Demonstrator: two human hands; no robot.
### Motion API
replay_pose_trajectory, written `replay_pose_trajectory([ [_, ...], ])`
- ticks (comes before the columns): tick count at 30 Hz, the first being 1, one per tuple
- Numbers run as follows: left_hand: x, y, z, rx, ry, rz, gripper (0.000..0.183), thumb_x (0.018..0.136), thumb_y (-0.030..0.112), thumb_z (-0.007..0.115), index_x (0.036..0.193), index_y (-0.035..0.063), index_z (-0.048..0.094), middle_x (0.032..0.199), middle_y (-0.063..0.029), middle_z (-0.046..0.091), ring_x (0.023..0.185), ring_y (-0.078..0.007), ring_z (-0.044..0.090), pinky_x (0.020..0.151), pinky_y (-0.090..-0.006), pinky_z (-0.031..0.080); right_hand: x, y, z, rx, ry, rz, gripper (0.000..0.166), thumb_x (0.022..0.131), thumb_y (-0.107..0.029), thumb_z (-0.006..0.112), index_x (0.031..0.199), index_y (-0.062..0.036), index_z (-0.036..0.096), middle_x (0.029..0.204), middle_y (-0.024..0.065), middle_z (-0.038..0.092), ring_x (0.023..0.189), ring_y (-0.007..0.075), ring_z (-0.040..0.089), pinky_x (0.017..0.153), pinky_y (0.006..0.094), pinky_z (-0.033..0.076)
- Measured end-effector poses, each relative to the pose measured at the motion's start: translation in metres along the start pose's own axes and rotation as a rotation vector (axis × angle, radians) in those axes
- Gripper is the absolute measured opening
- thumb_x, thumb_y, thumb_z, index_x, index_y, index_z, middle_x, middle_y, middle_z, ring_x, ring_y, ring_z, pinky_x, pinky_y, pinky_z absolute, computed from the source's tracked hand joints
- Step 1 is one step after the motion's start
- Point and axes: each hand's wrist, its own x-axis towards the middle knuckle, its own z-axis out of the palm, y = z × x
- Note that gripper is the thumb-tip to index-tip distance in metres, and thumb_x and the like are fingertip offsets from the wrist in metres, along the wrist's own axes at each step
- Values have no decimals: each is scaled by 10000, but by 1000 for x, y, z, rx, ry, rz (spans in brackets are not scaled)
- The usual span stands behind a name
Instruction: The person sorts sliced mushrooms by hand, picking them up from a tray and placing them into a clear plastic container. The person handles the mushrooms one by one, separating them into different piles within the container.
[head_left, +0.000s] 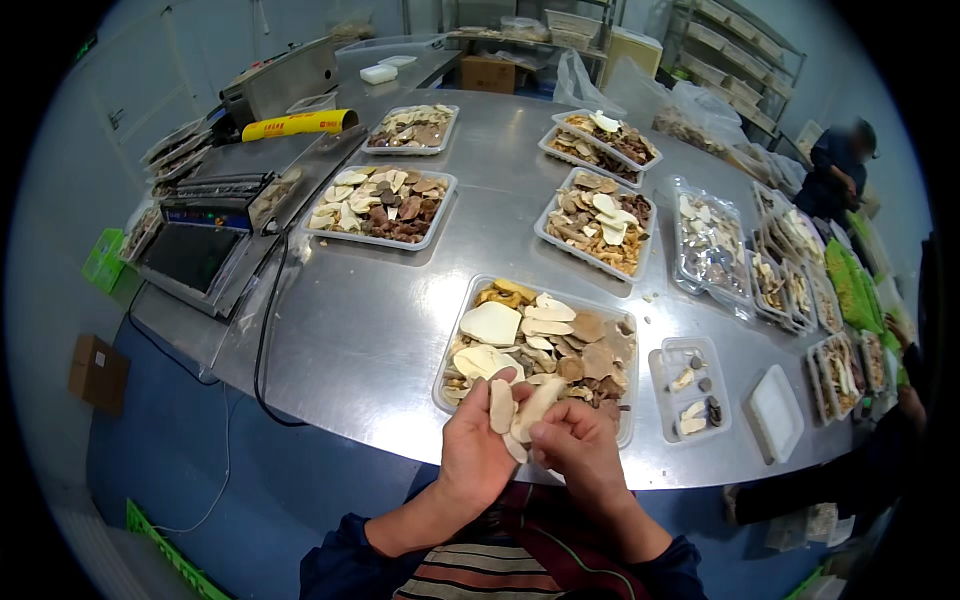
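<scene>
Several pale dried mushroom slices (502, 406) rest in my left hand (475, 444), held between its thumb and fingers. My right hand (582, 447) pinches a longer mushroom slice (541, 409) against them with thumb and forefinger. Both hands are over the near edge of a clear plastic tray (634, 352). Sorted dried mushrooms fill that tray: large cream slices (490, 323), brown flat pieces (600, 363) and a yellow curled piece (513, 291). To its right, a small divided plastic tray (658, 390) holds a few slices and dark round pieces.
Filled mushroom trays stand at left (442, 217) and right (544, 229) on the steel table (360, 330). A white foam tray (777, 414) lies at right. The wrapping machine (196, 255) and its black cable (262, 352) are at left. Another person (832, 169) stands far right.
</scene>
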Motion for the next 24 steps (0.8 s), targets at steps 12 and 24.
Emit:
replay_pose_trajectory([
  [12,-1,13,-28,819,-122,87,156,898,178,621,888,24,639,675,32,560,563,-14,440,487,-169,335,5,-1,-19,-349,151,-263,268,754,-40,739,986,-1,611,841,68,640,688,125,605,549,253,487],
  [24,15,35,-11,1135,-177,135,179,905,176,607,937,8,661,636,52,517,546,-16,418,459,-177,308,29,-46,-45,-1220,-90,-839,213,666,-64,735,849,-66,625,730,83,590,673,275,581,584,356,499],
])
